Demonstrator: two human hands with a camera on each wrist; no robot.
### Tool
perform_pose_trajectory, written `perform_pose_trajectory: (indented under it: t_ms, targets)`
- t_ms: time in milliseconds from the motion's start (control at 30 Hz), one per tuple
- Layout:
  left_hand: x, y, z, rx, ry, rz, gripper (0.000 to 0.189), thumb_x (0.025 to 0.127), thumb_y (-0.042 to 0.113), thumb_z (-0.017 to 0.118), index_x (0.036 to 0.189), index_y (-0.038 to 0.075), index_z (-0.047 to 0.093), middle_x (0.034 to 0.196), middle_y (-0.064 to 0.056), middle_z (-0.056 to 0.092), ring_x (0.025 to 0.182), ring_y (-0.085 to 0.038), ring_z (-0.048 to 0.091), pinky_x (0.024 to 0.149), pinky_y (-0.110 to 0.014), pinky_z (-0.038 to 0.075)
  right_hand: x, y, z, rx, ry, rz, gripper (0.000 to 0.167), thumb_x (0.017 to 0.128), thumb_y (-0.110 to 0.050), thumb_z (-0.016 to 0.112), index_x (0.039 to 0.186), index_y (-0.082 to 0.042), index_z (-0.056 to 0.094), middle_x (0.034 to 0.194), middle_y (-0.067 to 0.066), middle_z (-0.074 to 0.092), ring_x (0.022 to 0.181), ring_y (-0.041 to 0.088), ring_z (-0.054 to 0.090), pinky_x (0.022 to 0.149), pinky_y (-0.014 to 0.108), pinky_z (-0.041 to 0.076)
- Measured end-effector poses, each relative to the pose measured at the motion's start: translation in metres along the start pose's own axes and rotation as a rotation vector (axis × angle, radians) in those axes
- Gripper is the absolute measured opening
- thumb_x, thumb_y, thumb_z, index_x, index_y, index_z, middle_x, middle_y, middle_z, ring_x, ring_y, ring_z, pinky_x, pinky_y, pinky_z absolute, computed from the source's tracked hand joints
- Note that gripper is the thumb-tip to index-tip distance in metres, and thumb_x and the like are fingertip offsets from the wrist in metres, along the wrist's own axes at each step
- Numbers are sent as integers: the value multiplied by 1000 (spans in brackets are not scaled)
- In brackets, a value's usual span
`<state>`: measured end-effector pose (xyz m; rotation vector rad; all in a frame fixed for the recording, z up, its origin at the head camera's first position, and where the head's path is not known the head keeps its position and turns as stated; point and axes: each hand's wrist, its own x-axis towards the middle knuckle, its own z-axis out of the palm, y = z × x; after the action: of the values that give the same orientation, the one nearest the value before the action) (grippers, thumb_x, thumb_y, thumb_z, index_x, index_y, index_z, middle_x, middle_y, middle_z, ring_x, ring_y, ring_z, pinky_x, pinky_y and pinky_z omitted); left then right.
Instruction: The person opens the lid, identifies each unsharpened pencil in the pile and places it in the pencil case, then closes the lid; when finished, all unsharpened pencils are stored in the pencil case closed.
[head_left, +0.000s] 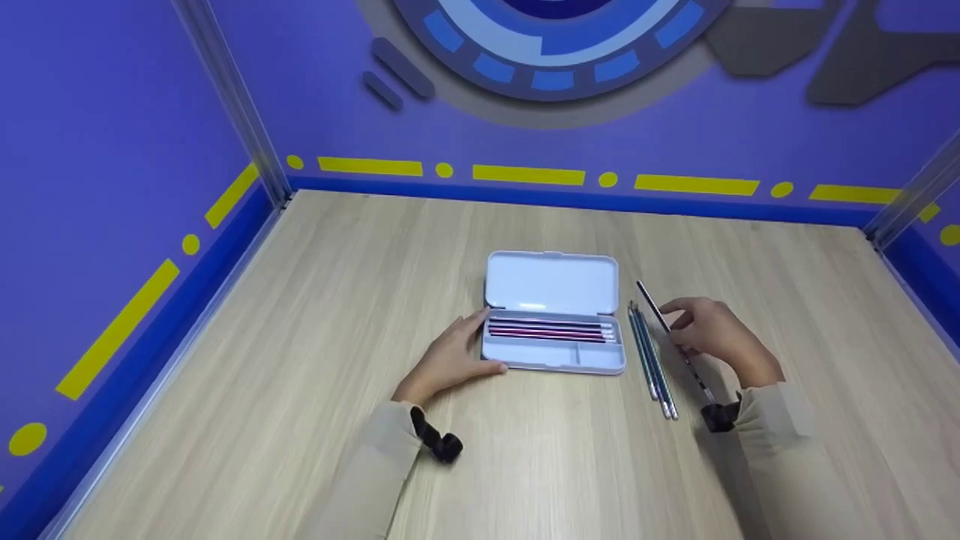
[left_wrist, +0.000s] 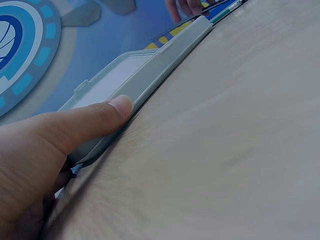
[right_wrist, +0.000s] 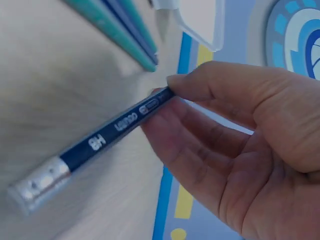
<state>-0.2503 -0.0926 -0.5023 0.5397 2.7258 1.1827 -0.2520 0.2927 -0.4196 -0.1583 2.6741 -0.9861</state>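
Note:
A white pencil case (head_left: 553,361) lies with its lid (head_left: 552,282) folded back, and several dark and red pencils (head_left: 551,331) fill its rear compartment. My left hand (head_left: 453,352) grips the case's left end; in the left wrist view the thumb (left_wrist: 102,120) presses along the front wall, the other fingers mostly hidden behind the case. Right of the case, my right hand (head_left: 712,334) pinches a dark pencil (right_wrist: 115,126) marked HB between thumb and fingertips. Its silver, eraser-tipped end (right_wrist: 40,185) points back toward the wrist, the other end away over the table.
Several green and blue pencils (head_left: 652,364) lie side by side on the wooden table (head_left: 375,262), between the case and my right hand. The case's front compartment has a small divider (head_left: 578,352). Blue panels (head_left: 525,142) wall the table at the back and sides.

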Motion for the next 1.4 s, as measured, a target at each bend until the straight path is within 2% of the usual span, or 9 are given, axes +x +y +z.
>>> perform_pose_trajectory:
  t_ms: [133, 367, 533, 667, 900, 1100, 1267, 1400]
  targets:
    - [1, 0, 0, -13, -5, -3, 99, 73, 48, 80, 152, 17, 29, 156, -8, 32, 145, -37, 22, 120, -48, 20, -1, -10, -2, -7, 69, -56, 44, 87, 1, 61, 129, 8, 54, 104, 29, 66, 76, 24, 68, 69, 39, 60]
    - [1, 0, 1, 0, -3, 3, 100, 72, 47, 80, 152, 15, 29, 156, -9, 32, 146, -35, 22, 121, -45, 18, 5, -31, 2, -80, 180, -169, 34, 86, 0, 65, 120, 2, 64, 103, 24, 69, 83, 26, 68, 72, 40, 59]
    - [1, -1, 2, -6, -2, -1, 99, 73, 47, 80, 152, 15, 29, 156, -9, 31, 146, -36, 21, 120, -47, 18, 12, -44, 9, -102, 227, -252, 30, 87, 1, 65, 116, -1, 68, 104, 20, 70, 91, 29, 66, 81, 46, 57]
    - [1, -1, 3, -20, 2, -2, 98, 73, 45, 81, 152, 16, 31, 156, -8, 32, 145, -38, 22, 120, -48, 20, 19, -51, 17, -108, 250, -339, 29, 86, 5, 64, 113, -2, 70, 102, 17, 71, 90, 28, 67, 79, 45, 57]
    - [0, 0, 0, -39, 4, -5, 98, 72, 44, 82, 152, 17, 31, 156, -7, 33, 144, -39, 23, 118, -51, 23, 27, -67, 29, -113, 251, -422, 26, 86, 3, 65, 111, -3, 72, 103, 14, 72, 91, 27, 68, 74, 41, 59]
    - [0, 1, 1, -27, 3, -9, 99, 72, 45, 82, 152, 18, 31, 156, -6, 32, 145, -37, 23, 118, -50, 23, 32, -80, 37, -131, 228, -485, 28, 85, 3, 67, 111, -6, 73, 99, 10, 73, 90, 23, 68, 77, 40, 59]
    - [1, 1, 1, -27, 5, -8, 99, 72, 45, 82, 152, 17, 31, 156, -7, 32, 145, -37, 24, 118, -49, 23, 37, -88, 49, -153, 206, -490, 29, 85, 2, 68, 111, -10, 74, 97, 7, 73, 89, 20, 68, 81, 38, 59]
    - [1, 0, 1, -25, 7, -4, 99, 72, 45, 81, 152, 15, 31, 156, -8, 33, 144, -36, 26, 118, -50, 25, 41, -92, 58, -165, 157, -464, 29, 86, 2, 67, 111, -10, 74, 98, 7, 73, 89, 20, 68, 82, 39, 58]
